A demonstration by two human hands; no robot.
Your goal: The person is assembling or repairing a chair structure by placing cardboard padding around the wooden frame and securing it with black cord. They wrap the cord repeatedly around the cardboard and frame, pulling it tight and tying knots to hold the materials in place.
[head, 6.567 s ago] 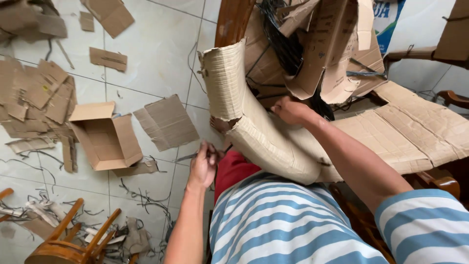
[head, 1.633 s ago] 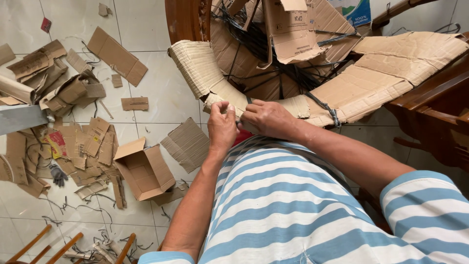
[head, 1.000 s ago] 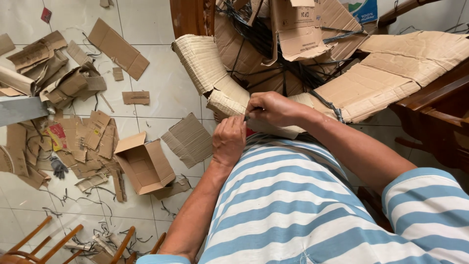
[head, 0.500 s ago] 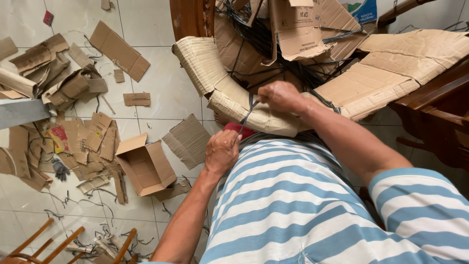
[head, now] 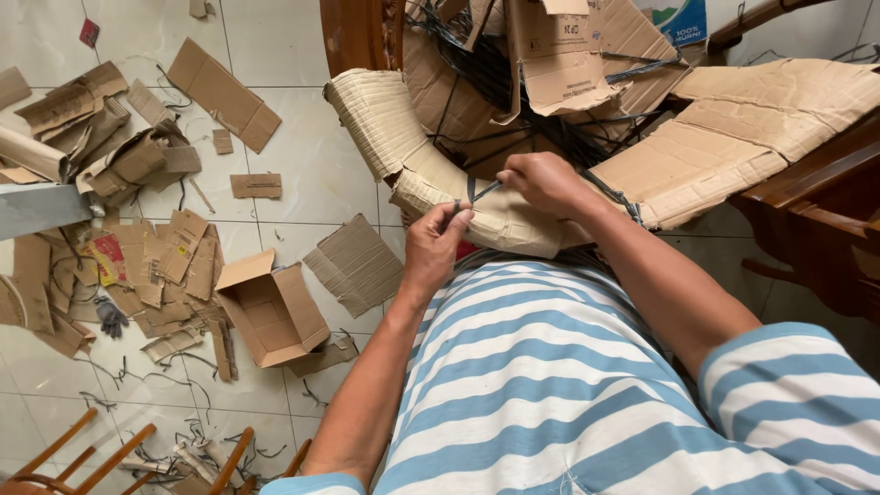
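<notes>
— So, where do the 2 hands sit?

— Both are over the curved roll of corrugated cardboard that lies across the person's lap, just above the striped shirt. The left hand is at the near edge of the roll; the right hand rests on top of it, a little further away.

— And the grip of each?

— Narrow on both. The left hand's fingers are pinched shut on one end of a dark strap. The right hand's grip closes on the other end, so the strap runs taut and short between them, slanting up toward the right hand. It lies against the cardboard roll.

— What surrounds it?

— Behind the roll, a heap of flattened cardboard sheets tangled with black straps, leaning on dark wooden furniture. To the person's left, the tiled floor carries 1 open cardboard box, well apart from the hands, plus torn cardboard scraps and a dark glove. Loose strap cuttings lie near the bottom edge, beside the orange rungs of a wooden chair.

— Is the roll touching the floor?

— I cannot tell; the shirt hides its lower edge.
</notes>
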